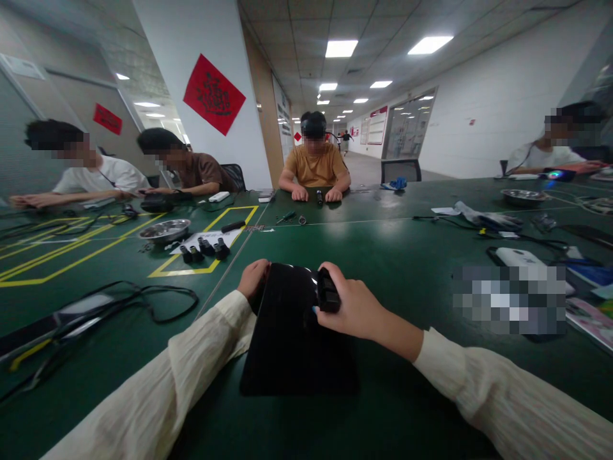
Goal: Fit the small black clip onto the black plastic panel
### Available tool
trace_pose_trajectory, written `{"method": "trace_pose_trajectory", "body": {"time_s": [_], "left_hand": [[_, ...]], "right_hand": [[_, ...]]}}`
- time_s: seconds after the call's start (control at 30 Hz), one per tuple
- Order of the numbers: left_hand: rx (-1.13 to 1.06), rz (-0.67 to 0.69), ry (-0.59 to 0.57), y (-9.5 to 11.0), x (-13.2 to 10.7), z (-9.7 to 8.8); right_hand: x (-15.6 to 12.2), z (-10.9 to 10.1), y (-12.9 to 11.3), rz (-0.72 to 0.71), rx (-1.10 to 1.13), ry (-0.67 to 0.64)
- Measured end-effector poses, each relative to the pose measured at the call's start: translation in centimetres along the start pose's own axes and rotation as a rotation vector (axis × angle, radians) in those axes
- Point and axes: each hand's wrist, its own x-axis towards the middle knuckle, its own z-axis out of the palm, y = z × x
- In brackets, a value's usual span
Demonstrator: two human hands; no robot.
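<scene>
A glossy black tablet-like panel [297, 345] is tilted up in front of me above the green table. My left hand [255, 280] is closed round its far left edge, the fingers partly hidden behind it. Against the panel's upper right part, my right hand [357, 305] grips a small black blocky object [328, 291] with ridges on its side. Its exact kind does not show. I cannot tell whether this object touches the panel.
Several black cylindrical parts [205, 248] stand on a white sheet [234, 237] beside a metal bowl [165, 230]. Cables [138, 297] lie on the left. Packets and a white device [531, 262] lie on the right. Several people sit around the green table [407, 255].
</scene>
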Motion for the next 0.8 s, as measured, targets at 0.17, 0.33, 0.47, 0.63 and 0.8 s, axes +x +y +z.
{"method": "trace_pose_trajectory", "body": {"time_s": [0.17, 0.33, 0.47, 0.63, 0.8], "left_hand": [[-0.043, 0.028, -0.035, -0.4, 0.4, -0.1], [-0.094, 0.019, -0.003, -1.3, 0.9, -0.1], [-0.135, 0.012, 0.01, -1.6, 1.1, -0.1], [-0.157, 0.018, -0.03, -1.2, 0.8, 0.0], [-0.136, 0.031, -0.041, -0.9, 0.4, 0.2]], "right_hand": [[0.8, 0.6, -0.8, -0.034, -0.146, -0.021], [1.1, 0.7, -1.6, -0.045, -0.181, -0.06], [1.2, 1.1, -2.0, -0.075, -0.255, -0.063], [1.4, 1.5, -2.4, -0.076, -0.294, -0.083], [0.7, 1.2, -2.5, -0.076, -0.315, -0.116]]}}
